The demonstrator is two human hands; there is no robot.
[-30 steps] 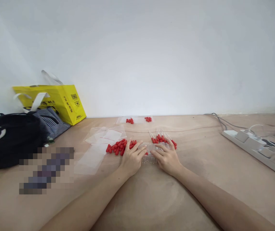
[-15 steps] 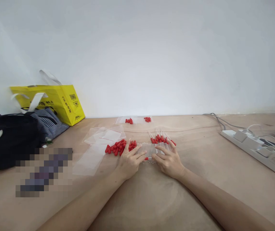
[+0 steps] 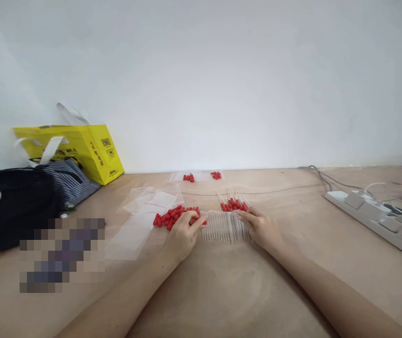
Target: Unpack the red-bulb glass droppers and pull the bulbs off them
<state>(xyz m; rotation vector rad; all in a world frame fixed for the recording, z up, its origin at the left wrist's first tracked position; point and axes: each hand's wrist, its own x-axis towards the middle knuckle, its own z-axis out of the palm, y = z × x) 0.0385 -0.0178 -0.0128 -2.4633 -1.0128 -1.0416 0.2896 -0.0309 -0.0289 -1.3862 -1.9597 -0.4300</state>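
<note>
My left hand is closed, with a red rubber bulb between thumb and fingers. It hovers by a heap of loose red bulbs, partly covering it. To its right lies a row of clear thin glass tubes, side by side. At the row's far right end, my right hand has its thumb and fingers pinched together. A thin pale stem at those fingertips looks like a glass tube, though it is hard to make out. Just beyond lie several droppers, red bulbs fitted on pale tubes.
Clear plastic bags lie left of the bulbs. A bag with more bulbs rests near the wall. A yellow bag, a striped pouch and a black bag stand left. A power strip with plugs lies right.
My hands have moved apart. The left hand has drawn back left with the red bulb, and the right hand has shifted right, uncovering more of the tube row.
</note>
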